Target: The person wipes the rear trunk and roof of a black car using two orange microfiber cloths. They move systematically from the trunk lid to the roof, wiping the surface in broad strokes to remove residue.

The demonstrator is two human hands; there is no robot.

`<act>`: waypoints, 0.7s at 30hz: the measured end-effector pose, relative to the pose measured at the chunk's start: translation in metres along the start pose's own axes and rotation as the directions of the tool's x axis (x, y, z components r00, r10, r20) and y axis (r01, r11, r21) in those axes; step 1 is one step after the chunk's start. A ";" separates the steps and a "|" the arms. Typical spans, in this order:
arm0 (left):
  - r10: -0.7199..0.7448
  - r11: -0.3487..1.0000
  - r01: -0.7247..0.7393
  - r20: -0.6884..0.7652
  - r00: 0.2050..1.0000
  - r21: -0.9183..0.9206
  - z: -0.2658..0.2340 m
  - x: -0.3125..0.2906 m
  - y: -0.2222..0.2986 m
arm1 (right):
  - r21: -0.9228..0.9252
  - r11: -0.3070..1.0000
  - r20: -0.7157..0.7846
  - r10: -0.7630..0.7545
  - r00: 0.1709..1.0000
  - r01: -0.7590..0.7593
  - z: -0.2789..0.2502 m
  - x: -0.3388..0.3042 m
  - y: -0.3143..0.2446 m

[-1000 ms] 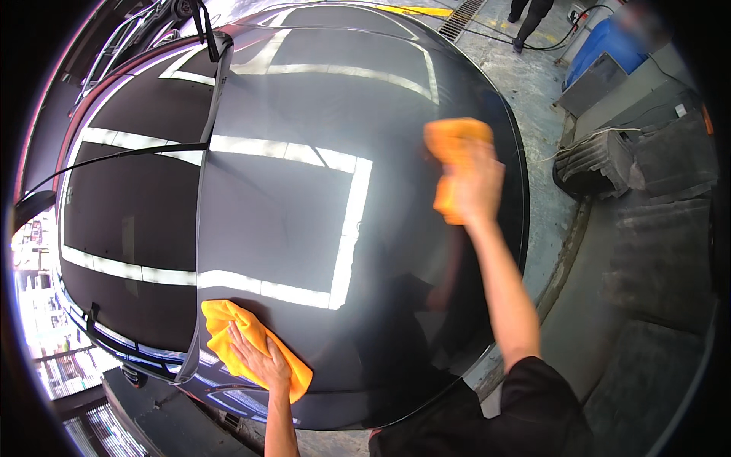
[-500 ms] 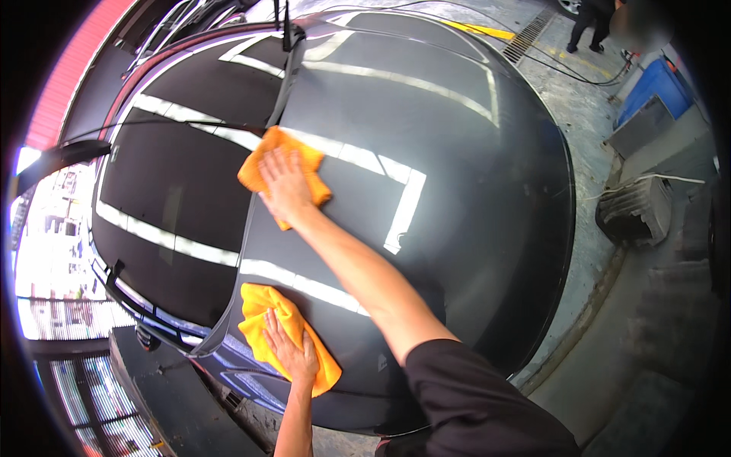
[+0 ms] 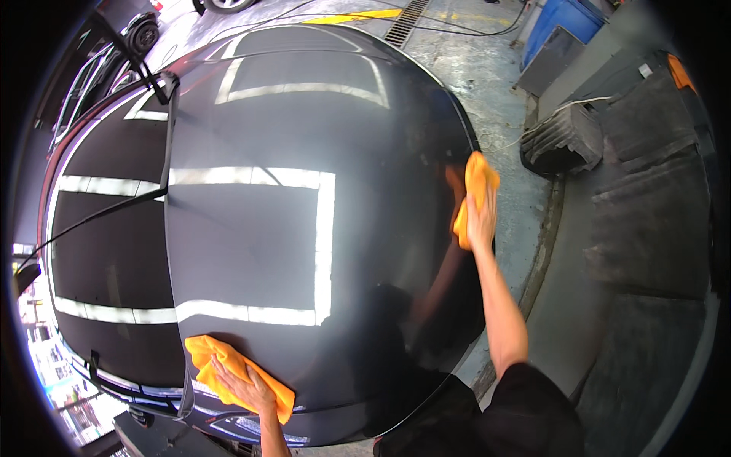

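A glossy dark grey car hood (image 3: 251, 244) spreads in front of me, joining a black windshield (image 3: 106, 259) on the left. My left hand (image 3: 245, 385) lies open, fingers flat, on an orange-yellow microfiber cloth (image 3: 276, 397) at the hood's near left corner. At the front edge of the car, on the right, my right hand (image 3: 481, 217) holds a second orange microfiber cloth (image 3: 480, 171) against the curved paint. That cloth is bunched under the fingers, and its reflection shows in the paint.
A wiper arm (image 3: 106, 213) crosses the windshield. Beyond the car's front lie a floor drain grate (image 3: 407, 23), dark cables (image 3: 457, 29) and a blue bin (image 3: 567, 27). A dark ribbed object (image 3: 562, 141) with a pale cord stands by the low wall at right.
My right hand has swept its cloth from the windshield edge across the hood to the front edge. My left hand stays on its cloth near the hood corner. The view has shifted right.
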State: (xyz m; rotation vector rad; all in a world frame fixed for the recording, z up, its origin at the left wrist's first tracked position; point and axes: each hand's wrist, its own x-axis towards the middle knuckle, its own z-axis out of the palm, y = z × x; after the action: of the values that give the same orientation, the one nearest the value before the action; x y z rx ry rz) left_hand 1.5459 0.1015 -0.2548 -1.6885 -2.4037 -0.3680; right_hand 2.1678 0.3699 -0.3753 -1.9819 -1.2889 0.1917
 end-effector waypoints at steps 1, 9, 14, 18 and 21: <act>-0.029 1.000 0.029 0.001 1.000 -0.002 -0.001 -0.006 -0.005 | -0.045 0.998 0.035 0.055 0.998 -0.053 -0.009 -0.044 0.009; -0.025 0.999 0.025 0.008 1.000 0.048 -0.011 -0.006 -0.006 | 0.165 0.881 0.290 -0.474 0.831 0.444 -0.014 -0.143 -0.230; 0.007 1.000 -0.007 -0.018 1.000 0.014 0.001 -0.011 -0.019 | 0.128 0.799 0.068 -0.598 0.799 0.587 0.081 0.044 -0.237; 0.087 0.996 -0.088 -0.053 0.995 -0.017 0.015 0.001 -0.006 | -0.059 0.964 -0.098 -0.263 0.960 0.258 0.059 0.140 -0.085; -0.053 0.999 0.053 -0.018 0.998 -0.008 0.007 -0.029 -0.027 | 0.122 0.991 0.062 -0.061 0.996 0.053 0.027 0.055 -0.026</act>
State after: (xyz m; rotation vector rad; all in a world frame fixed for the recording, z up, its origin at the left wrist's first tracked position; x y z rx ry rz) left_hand 1.5300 0.0687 -0.2727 -1.6195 -2.4414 -0.3983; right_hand 2.1618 0.4351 -0.3629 -1.8480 -1.3415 0.3019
